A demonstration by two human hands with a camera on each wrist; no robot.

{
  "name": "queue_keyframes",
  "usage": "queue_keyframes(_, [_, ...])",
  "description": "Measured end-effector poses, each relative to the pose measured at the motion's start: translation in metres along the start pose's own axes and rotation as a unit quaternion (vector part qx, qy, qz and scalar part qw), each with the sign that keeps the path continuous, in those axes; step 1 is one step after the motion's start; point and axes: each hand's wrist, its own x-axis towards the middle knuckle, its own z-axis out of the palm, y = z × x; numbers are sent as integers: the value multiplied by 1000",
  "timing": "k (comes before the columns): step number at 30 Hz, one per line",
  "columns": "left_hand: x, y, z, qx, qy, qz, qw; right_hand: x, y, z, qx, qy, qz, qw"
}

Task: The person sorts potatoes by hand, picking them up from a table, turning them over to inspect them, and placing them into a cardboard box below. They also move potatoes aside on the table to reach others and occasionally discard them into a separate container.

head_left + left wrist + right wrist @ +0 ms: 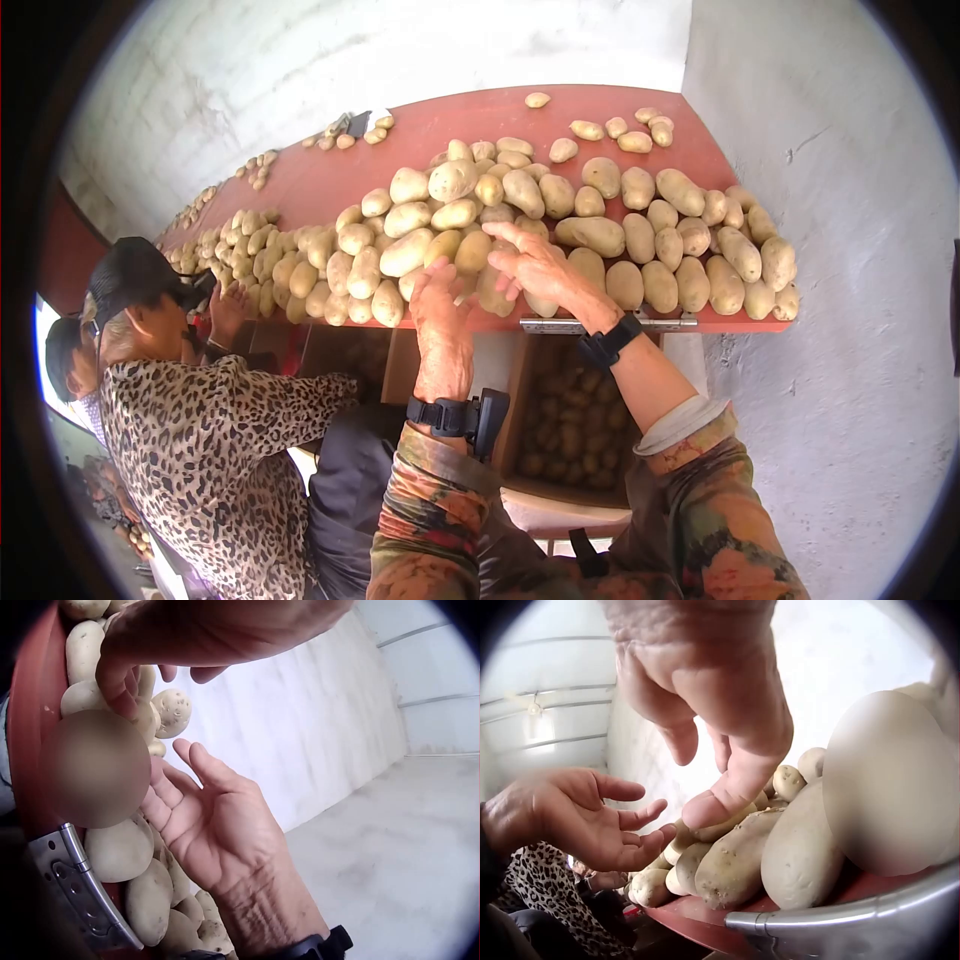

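Note:
Both bare hands hover at the front of a large heap of potatoes (405, 252) on a red table. My left hand (440, 305) is palm-inward with loosely bent fingers and nothing in its grasp; the right wrist view shows its open palm. Opposite it, my right hand (545, 268) reaches over the front potatoes, thumb and fingers apart and holding nothing. A potato (492, 290) lies between the two hands. In the right wrist view the right fingertips overlap the potatoes behind a long potato (735, 862). A blurred oval (96, 769) covers part of the left wrist view.
The red tabletop (440, 112) carries scattered potatoes at the back. A metal hinge (560, 325) sits on its front edge, above a box of potatoes (570, 425). Another person (210, 440) in leopard print works close on the left; a wall (830, 200) bounds the right.

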Motion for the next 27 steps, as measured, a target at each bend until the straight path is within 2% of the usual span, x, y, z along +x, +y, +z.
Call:
queue_keyframes(2, [2, -2, 0, 2, -12, -7, 1000, 9, 8, 5, 57, -12, -20, 998])
queue_keyframes(5, [1, -6, 2, 10, -31, -8, 999, 15, 12, 7, 55, -37, 20, 998])
queue_keyframes(10, [-2, -9, 8, -34, -54, 2, 998, 13, 8, 0, 47, -54, 2, 997])
queue_keyframes(12, [-7, -6, 12, -18, -91, 47, 995, 11, 4, -1, 43, -60, 2, 997])
queue_keyframes(15, [-14, -1, 18, 6, -127, 56, 990, 11, 5, -4, 105, -28, -29, 994])
queue_keyframes(17, [6, -13, 9, -11, -186, 65, 980, 6, 1, -12, 140, -62, -36, 988])
queue_keyframes(19, [-2, -1, 10, -35, -178, 40, 983, 0, -7, -20, 128, -54, -39, 990])
queue_keyframes(20, [-2, 3, 9, -27, -172, 33, 984, 0, -7, -18, 109, -12, -47, 993])
queue_keyframes(23, [0, 8, 5, -5, -149, 30, 988, -6, -13, -31, 31, -24, -70, 997])
queue_keyframes(25, [0, 10, 1, 5, -117, 45, 992, -13, -18, -33, 26, -6, -57, 998])
queue_keyframes(27, [1, 11, -2, -33, -103, 45, 993, -21, -21, -40, -18, -33, -61, 997])
